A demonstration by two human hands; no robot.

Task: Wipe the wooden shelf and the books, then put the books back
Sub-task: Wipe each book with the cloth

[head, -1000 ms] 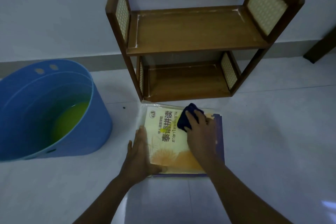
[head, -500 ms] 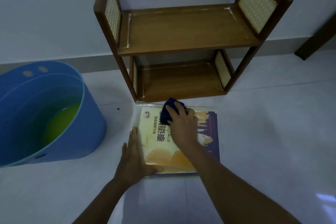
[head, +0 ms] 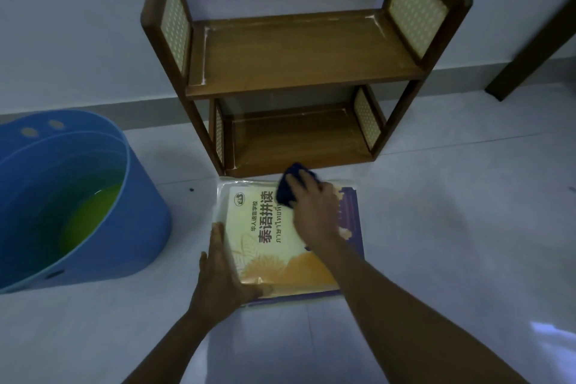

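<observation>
A two-tier wooden shelf (head: pixel 296 56) with woven side panels stands against the wall, both tiers bare. On the floor in front of it lies a stack of books; the top one is a yellow book (head: pixel 268 246) with large dark characters, over a purple-edged book (head: pixel 352 221). My right hand (head: pixel 314 209) presses a dark blue cloth (head: pixel 288 188) on the yellow cover near its far edge. My left hand (head: pixel 221 271) lies flat on the stack's near left corner, thumb on the cover, holding it still.
A large blue bucket (head: pixel 137 218) with greenish liquid in it stands on the floor to the left of the books. A dark wooden furniture leg (head: pixel 530 50) slants at the far right. The floor is pale glossy tile.
My right hand with the cloth has slid left across the cover and toward its far edge. My left hand has stayed on the near left corner. The view has shifted slightly.
</observation>
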